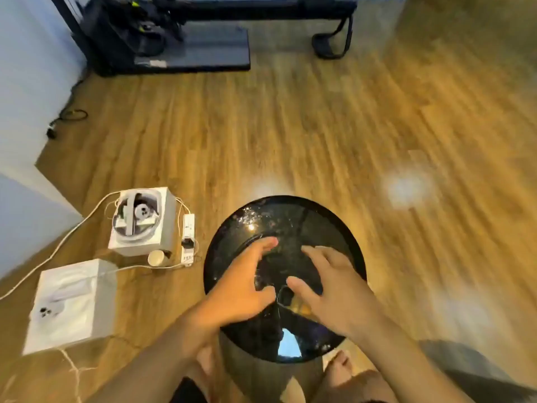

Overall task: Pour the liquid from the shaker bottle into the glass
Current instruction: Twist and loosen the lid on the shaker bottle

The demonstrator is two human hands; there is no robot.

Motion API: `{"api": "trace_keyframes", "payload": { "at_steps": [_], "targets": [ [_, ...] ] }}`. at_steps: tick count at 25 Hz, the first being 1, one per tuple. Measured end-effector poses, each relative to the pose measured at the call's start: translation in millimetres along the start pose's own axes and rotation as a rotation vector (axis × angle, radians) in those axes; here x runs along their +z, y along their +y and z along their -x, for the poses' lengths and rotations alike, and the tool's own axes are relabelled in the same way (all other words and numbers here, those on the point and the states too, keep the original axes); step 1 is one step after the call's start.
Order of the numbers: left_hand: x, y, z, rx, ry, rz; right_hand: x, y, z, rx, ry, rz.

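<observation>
A: Two bare forearms reach in from six o'clock over a round, glossy black tabletop.
B: And the hands?
A: Left hand sits at nine o'clock of the table's middle and right hand at three. Both have fingers spread and loosely bent, clasping nothing I can see.
B: Where is the glass?
A: Between the two thumbs stands a small clear glass, just beside each. An amber tint shows at its four o'clock. The blur hides whether skin meets rim.
B: The shaker bottle?
A: Some dark shape lies between the fingertips at twelve o'clock of the glass, but I cannot tell what it is.
B: Around the table?
A: A white square box sits on the brown wooden floor at eight o'clock.
</observation>
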State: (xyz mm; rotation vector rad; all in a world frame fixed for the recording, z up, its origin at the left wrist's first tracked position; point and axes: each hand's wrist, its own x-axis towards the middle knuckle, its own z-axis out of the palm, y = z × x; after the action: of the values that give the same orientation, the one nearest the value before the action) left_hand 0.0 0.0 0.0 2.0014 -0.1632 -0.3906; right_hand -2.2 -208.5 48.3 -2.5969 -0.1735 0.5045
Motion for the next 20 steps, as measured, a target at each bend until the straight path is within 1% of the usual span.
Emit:
{"api": "trace_keyframes", "payload": {
  "at_steps": [1, 2, 3, 4, 6, 8, 9, 11, 12, 15, 20],
  "targets": [
    [17, -17, 6, -0.011, -0.055, 0.007, 24, 9, 2, 0.002, -0.029, 0.058],
    [34, -35, 8, 0.002, -0.079, 0.018, 44, 17, -1, -0.028, 0.020, 0.129],
    [56, -58, 13, 0.011, -0.091, 0.039, 68, 27, -1, -0.030, 0.028, 0.185],
    [78, -78, 14, 0.014, -0.093, 0.070, 87, 35, -3, -0.059, 0.093, 0.250],
    [119, -106, 16, 0.038, -0.032, 0.157, 115, 45, -7, -0.103, 0.266, 0.384],
    [147, -120, 10, 0.105, 0.120, 0.185, 123, 44, -9, -0.090, 0.427, 0.501],
    [158, -123, 5, 0.114, 0.189, 0.206, 123, 42, -11, -0.065, 0.435, 0.518],
    [169, -123, 0, 0.052, 0.287, 0.238, 125, 40, -12, -0.059, 0.408, 0.520],
    [169, -118, -1, 0.013, 0.316, 0.215, 126, 41, -12, -0.071, 0.419, 0.525],
    [166, -120, 0, -0.032, 0.325, 0.086, 127, 42, -7, -0.128, 0.447, 0.525],
    [158, -106, 2, -0.055, 0.309, 0.007, 127, 49, -12, -0.230, 0.502, 0.516]
  ]
}}
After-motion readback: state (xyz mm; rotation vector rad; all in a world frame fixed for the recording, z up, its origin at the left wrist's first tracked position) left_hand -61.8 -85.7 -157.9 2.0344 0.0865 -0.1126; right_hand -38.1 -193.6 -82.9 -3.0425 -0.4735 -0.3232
